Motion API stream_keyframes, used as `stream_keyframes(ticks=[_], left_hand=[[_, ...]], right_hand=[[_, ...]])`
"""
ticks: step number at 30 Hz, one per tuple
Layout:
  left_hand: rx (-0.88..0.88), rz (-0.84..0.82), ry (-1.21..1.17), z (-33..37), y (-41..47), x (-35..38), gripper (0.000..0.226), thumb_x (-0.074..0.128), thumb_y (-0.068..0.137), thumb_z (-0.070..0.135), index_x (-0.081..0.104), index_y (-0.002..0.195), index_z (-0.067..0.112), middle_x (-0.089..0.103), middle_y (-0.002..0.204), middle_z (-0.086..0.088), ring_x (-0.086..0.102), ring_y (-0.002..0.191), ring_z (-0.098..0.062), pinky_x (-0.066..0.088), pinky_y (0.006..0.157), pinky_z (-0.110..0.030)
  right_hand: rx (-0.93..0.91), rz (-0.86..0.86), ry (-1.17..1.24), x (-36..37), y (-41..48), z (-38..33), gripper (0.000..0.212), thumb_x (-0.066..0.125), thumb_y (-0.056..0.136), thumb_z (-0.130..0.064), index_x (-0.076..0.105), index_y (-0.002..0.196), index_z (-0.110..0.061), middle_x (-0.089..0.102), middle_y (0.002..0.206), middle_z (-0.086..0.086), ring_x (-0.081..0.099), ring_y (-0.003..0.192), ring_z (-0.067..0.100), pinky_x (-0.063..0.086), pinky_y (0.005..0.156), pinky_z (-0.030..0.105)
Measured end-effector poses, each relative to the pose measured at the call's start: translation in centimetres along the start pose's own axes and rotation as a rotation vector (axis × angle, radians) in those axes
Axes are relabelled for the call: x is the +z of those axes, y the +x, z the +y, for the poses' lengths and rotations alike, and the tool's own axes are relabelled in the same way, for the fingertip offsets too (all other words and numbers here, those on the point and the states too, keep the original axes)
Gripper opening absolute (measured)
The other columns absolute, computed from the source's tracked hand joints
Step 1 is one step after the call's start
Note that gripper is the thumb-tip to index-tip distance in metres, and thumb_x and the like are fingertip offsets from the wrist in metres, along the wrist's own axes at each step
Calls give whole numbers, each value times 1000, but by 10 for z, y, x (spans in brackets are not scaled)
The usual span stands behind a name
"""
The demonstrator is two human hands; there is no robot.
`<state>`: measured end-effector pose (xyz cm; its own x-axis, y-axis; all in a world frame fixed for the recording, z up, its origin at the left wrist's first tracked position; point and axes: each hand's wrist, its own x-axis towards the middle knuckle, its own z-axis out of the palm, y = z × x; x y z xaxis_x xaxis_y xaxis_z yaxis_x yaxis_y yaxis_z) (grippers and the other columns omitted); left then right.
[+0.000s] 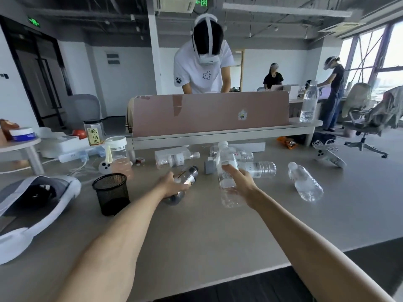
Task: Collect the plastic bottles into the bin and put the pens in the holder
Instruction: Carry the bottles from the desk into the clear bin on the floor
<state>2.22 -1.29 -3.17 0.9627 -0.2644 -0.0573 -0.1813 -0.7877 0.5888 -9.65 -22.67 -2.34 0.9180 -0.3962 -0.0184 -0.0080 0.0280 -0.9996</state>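
Observation:
My left hand is shut on a dark-capped clear bottle with a silver label, tilted just above the table. My right hand grips a clear, white-capped bottle and holds it nearly upright over the table. Three more clear bottles lie on their sides: one behind my left hand, one behind my right hand, one to the right. A black mesh pen holder stands left of my left hand. No pens and no bin are visible.
A white headset lies at the left table edge. A lidded jar, a power strip and cables crowd the back left. A pink divider closes the back, with a tall bottle on its shelf. A controller lies far right.

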Motion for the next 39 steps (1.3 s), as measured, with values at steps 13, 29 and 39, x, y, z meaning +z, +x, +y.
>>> stream_keyframes(ticks=[13, 29, 39], left_hand=[[333, -113, -846, 134, -132, 92, 45, 69, 75, 49, 55, 111, 25, 73, 97, -4, 73, 80, -24, 59, 71, -37], [502, -791, -745, 304, -315, 360, 65, 71, 74, 54, 49, 126, 21, 68, 107, -4, 71, 64, -13, 54, 58, -29], [277, -925, -288, 255, -315, 537, 89, 68, 81, 49, 22, 151, 17, 42, 148, -13, 46, 131, -33, 42, 105, -43]], right_hand=[[-135, 293, 83, -120, -126, -14, 55, 61, 83, -56, 57, 119, -15, 67, 101, 4, 73, 90, 27, 62, 72, 40], [-8, 951, 7, -381, -346, 98, 41, 65, 83, -51, 63, 106, -16, 71, 97, 11, 72, 80, 25, 62, 61, 36], [396, 1087, 81, -447, -389, 259, 51, 66, 87, -51, 65, 107, -4, 69, 97, 18, 64, 85, 29, 53, 77, 44]])
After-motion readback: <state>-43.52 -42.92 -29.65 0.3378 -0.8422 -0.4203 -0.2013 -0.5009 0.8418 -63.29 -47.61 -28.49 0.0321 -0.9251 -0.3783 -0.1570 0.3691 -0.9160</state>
